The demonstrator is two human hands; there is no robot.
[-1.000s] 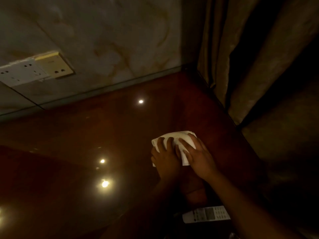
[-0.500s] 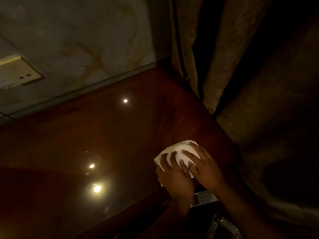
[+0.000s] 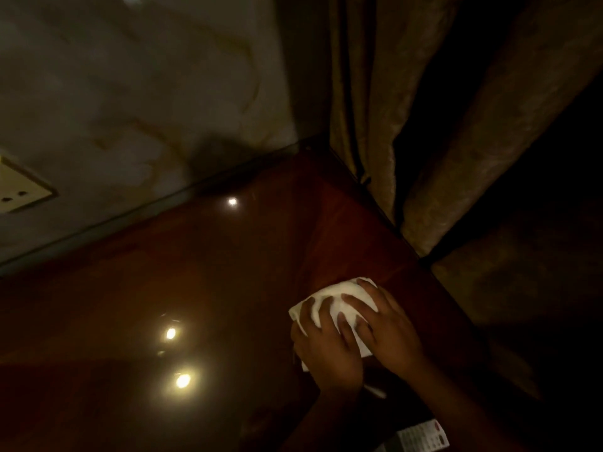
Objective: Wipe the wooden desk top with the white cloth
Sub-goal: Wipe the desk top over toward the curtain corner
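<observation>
The glossy reddish-brown wooden desk top [image 3: 202, 288] fills the lower half of the dim head view and reflects several ceiling lights. A bunched white cloth [image 3: 339, 296] lies on it near the right edge. My left hand [image 3: 326, 347] presses down on the cloth's left part with its fingers spread over it. My right hand [image 3: 388, 331] rests on the cloth's right part, its fingers overlapping the left hand's. Most of the cloth is hidden under both hands.
A marbled wall [image 3: 130, 93] rises behind the desk, with a cream socket plate [image 3: 19, 190] at the left. Heavy brown curtains [image 3: 424, 125] hang along the desk's right edge. A white remote control [image 3: 421, 438] lies at the bottom right, below the desk's front edge.
The cloth has bunched up higher under both hands and sits closer to the desk's right edge. The view has shifted, so the socket plate is now at the left border.
</observation>
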